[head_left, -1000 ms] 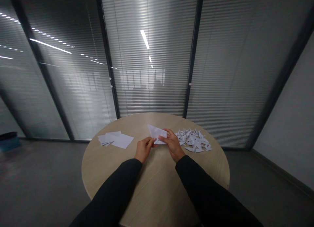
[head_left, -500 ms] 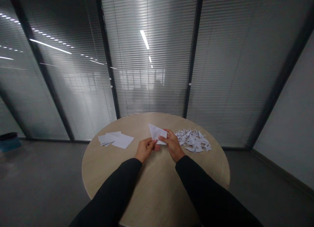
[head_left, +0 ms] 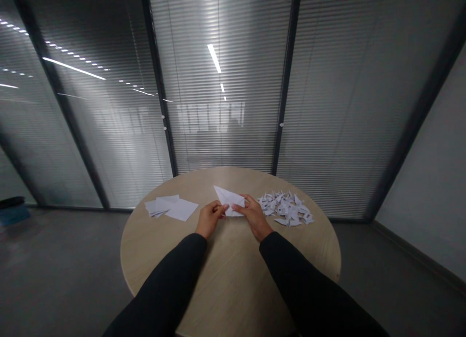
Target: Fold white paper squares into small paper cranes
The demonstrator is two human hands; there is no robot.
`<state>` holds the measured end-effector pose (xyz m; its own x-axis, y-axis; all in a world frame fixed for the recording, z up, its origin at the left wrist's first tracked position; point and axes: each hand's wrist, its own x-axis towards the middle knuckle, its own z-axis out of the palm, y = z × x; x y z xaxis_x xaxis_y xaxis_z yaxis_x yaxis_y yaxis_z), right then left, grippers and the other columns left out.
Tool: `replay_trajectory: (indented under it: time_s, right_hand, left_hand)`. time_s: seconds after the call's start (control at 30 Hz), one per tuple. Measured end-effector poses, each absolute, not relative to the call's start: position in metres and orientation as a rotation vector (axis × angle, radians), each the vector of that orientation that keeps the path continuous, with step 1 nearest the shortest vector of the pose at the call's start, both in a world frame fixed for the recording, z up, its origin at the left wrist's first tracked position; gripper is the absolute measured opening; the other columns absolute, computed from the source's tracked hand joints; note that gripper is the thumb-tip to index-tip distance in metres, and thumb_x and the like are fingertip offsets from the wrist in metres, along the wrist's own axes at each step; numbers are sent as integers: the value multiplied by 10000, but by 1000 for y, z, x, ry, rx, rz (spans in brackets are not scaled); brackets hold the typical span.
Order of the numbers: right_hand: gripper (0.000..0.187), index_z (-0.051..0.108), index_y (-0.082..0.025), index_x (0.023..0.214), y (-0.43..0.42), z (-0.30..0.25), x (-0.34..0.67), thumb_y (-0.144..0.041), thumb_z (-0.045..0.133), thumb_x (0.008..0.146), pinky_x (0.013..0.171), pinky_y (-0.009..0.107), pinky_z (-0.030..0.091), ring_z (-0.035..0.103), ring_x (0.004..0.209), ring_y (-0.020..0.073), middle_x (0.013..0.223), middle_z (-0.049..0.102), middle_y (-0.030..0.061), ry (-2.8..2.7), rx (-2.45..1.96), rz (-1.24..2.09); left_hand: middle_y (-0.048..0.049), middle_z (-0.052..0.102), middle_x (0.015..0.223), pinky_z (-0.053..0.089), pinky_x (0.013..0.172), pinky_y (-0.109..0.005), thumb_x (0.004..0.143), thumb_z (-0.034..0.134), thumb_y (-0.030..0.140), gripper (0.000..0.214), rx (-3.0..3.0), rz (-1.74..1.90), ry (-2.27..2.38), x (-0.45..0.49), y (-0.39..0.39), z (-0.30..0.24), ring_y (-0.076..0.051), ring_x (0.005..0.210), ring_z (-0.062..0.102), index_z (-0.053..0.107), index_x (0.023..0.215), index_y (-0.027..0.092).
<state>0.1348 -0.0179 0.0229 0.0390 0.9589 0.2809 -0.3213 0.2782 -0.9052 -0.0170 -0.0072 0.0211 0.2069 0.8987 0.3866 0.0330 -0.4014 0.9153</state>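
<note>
Between my two hands is a folded sheet of white paper (head_left: 228, 197), its pointed corner aimed up and to the left. My left hand (head_left: 210, 217) pinches its lower left edge between thumb and fingers. On the right side, my right hand (head_left: 254, 214) grips the paper with the thumb pressed on its front and the fingers behind. Flat white paper sheets (head_left: 181, 209) lie to the left of my left hand. Beyond my right hand is a heap of small folded paper pieces (head_left: 287, 208).
A round wooden table (head_left: 225, 278) carries all the paper. Behind it stands a glass partition with blinds (head_left: 225, 147). A blue bin with a dark rim (head_left: 13, 211) is on the floor at the far left.
The folded paper has shifted slightly left and turned a little. My left hand has moved left along its lower edge, so more of the paper's face shows.
</note>
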Motion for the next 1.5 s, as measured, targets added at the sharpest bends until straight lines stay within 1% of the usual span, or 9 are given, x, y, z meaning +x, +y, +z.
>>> replay_trajectory:
  time_s: [0.27, 0.47, 0.8, 1.13, 1.23, 1.3, 1.37, 1.4, 1.5]
  right_hand:
    - [431, 600, -171, 848, -19, 24, 137, -322, 798, 497, 648, 302, 479, 633, 663, 181, 774, 694, 28, -1214, -837, 1117]
    - [277, 653, -165, 690, -14, 19, 143, -419, 715, 598, 573, 276, 432, 596, 593, 172, 637, 660, 9, -1310, -945, 1025]
    - [295, 663, -144, 605, -5, 10, 144, -437, 659, 645, 541, 243, 365, 528, 536, 128, 554, 615, -12, -1511, -939, 971]
    - [281, 679, -163, 621, -13, 19, 141, -444, 688, 610, 573, 284, 432, 599, 592, 182, 612, 672, 22, -1447, -925, 976]
    - [305, 676, -153, 654, -10, 17, 141, -456, 669, 630, 566, 276, 428, 593, 589, 174, 611, 664, 19, -1448, -916, 977]
    - [306, 672, -159, 733, -8, 15, 141, -453, 657, 648, 561, 272, 426, 589, 586, 169, 621, 659, 11, -1438, -892, 977]
    - [327, 654, -182, 861, -6, 13, 142, -440, 650, 661, 553, 273, 425, 580, 570, 166, 616, 649, -1, -1407, -888, 954]
    - [352, 637, -198, 933, -5, 13, 143, -432, 645, 670, 553, 275, 427, 574, 561, 165, 610, 641, -10, -1389, -893, 933]
    - [431, 569, -243, 1096, -6, 12, 144, -411, 623, 703, 579, 289, 441, 560, 561, 168, 609, 618, -23, -1375, -909, 867]
  left_hand:
    - [12, 545, 509, 424, 514, -233, 696, 581, 499, 359, 1735, 1248, 1052, -22, -1, 16, -119, 485, 532, 552, 637, 146]
    - [14, 546, 522, 376, 507, -216, 718, 549, 486, 348, 1920, 1097, 1046, -23, -1, 12, -113, 501, 499, 577, 648, 146]
    - [1, 545, 558, 311, 498, -219, 811, 417, 480, 400, 2030, 1265, 1200, -26, -8, 22, -119, 531, 462, 591, 667, 150]
    - [23, 490, 520, 307, 500, -211, 788, 461, 503, 398, 1972, 1403, 1155, -24, -13, 29, -107, 514, 428, 586, 637, 157]
    - [16, 517, 542, 335, 489, -212, 798, 454, 486, 381, 1903, 1357, 1134, -24, -14, 29, -113, 505, 456, 628, 755, 150]
    - [12, 560, 599, 373, 519, -214, 796, 486, 443, 370, 1901, 1333, 1105, -23, -14, 28, -122, 541, 503, 617, 990, 157]
    - [-2, 611, 732, 417, 586, -219, 754, 572, 381, 520, 1923, 1320, 1032, -23, -13, 26, -135, 646, 560, 483, 1230, 191]
    - [-17, 626, 826, 435, 621, -226, 722, 618, 347, 621, 1937, 1309, 996, -23, -12, 24, -143, 714, 578, 416, 1293, 212]
    - [-71, 581, 1131, 464, 717, -258, 648, 690, 253, 705, 1997, 1279, 933, -22, -8, 19, -193, 952, 566, 417, 1298, 250]
